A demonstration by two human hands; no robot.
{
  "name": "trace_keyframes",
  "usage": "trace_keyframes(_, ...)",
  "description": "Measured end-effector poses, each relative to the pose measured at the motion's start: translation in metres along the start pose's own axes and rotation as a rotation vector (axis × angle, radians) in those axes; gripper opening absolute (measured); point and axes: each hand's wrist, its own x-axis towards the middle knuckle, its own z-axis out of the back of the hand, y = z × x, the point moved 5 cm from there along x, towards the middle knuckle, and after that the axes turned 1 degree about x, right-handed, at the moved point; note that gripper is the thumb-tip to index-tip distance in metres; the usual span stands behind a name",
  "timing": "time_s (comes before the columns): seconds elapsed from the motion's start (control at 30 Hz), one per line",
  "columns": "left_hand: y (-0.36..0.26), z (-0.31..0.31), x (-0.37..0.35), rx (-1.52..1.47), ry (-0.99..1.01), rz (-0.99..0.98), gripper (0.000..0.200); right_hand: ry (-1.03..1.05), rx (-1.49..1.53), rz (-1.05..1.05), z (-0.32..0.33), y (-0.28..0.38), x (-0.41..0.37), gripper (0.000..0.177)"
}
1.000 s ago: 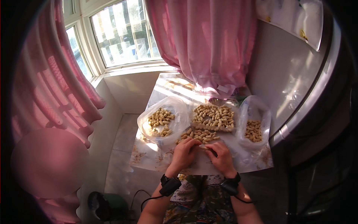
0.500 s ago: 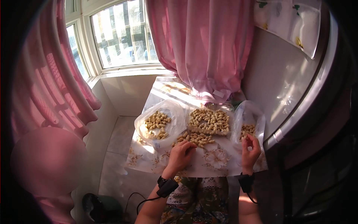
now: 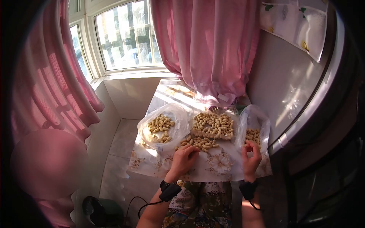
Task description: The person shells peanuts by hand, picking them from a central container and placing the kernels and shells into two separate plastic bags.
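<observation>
My left hand [image 3: 184, 159] rests at the near edge of a loose pile of peanuts in shells [image 3: 203, 143]. Its fingers are curled together, hiding whatever is in them. My right hand [image 3: 251, 161] is held over the front of a clear plastic bag [image 3: 262, 116] with peanuts [image 3: 252, 135] inside. Thumb and fingers there bend toward each other in a pinch; anything between the tips is too small to make out. Behind the pile stands a clear plastic box [image 3: 231, 137] full of peanuts [image 3: 213, 123]. An open plastic bag [image 3: 142, 127] at the left holds more peanuts [image 3: 161, 123].
A flowered cloth [image 3: 222, 163] covers the small table. Pink curtains [image 3: 213, 45] hang behind it and at the left by the window [image 3: 129, 38]. A grey panel [image 3: 289, 87] borders the right side. A dark green bin-like object [image 3: 102, 211] is on the floor.
My right hand has drawn back slightly toward me and left, away from the peanuts in the right bag. My left hand has stayed nearly still by the loose pile.
</observation>
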Motion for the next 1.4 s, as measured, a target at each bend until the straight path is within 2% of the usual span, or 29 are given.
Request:
trace_keyframes(0.17, -0.002, 0.001, 0.000, -0.010, 0.006, 0.005, 0.009, 0.178, 0.055, 0.049, -0.033, 0.044, -0.015, 0.021)
trace_keyframes(0.27, 0.000, 0.001, 0.000, -0.005, 0.006, 0.011, 0.010, 0.280, 0.089, 0.158, -0.054, 0.054, -0.026, 0.016)
trace_keyframes(0.4, -0.003, 0.005, -0.001, -0.088, -0.050, 0.074, 0.011, 0.303, 0.057, 0.192, -0.061, 0.053, -0.034, 0.015)
trace_keyframes(0.43, -0.003, 0.004, -0.001, -0.086, -0.047, 0.079, 0.011, 0.309, 0.085, 0.125, -0.061, 0.051, -0.034, 0.015)
trace_keyframes(0.5, -0.007, 0.010, -0.002, -0.026, -0.220, -0.010, 0.015, 0.313, 0.112, 0.053, -0.061, 0.048, -0.034, 0.015)
trace_keyframes(0.53, -0.005, 0.009, -0.002, -0.026, -0.215, -0.009, 0.015, 0.318, 0.121, 0.039, -0.061, 0.048, -0.034, 0.014)
trace_keyframes(0.6, -0.009, 0.012, -0.003, 0.092, -0.303, -0.130, 0.019, 0.322, 0.129, 0.023, -0.061, 0.047, -0.035, 0.014)
trace_keyframes(0.67, -0.010, 0.013, -0.003, 0.137, -0.284, -0.113, 0.021, 0.334, 0.076, 0.074, -0.062, 0.048, -0.036, 0.014)
trace_keyframes(0.93, -0.004, 0.009, -0.005, 0.297, -0.228, -0.039, 0.032, 0.345, 0.088, 0.059, -0.063, 0.046, -0.038, 0.014)
trace_keyframes(1.4, -0.004, 0.009, -0.008, 0.396, -0.314, 0.024, 0.037, 0.356, 0.087, 0.039, -0.064, 0.045, -0.040, 0.012)
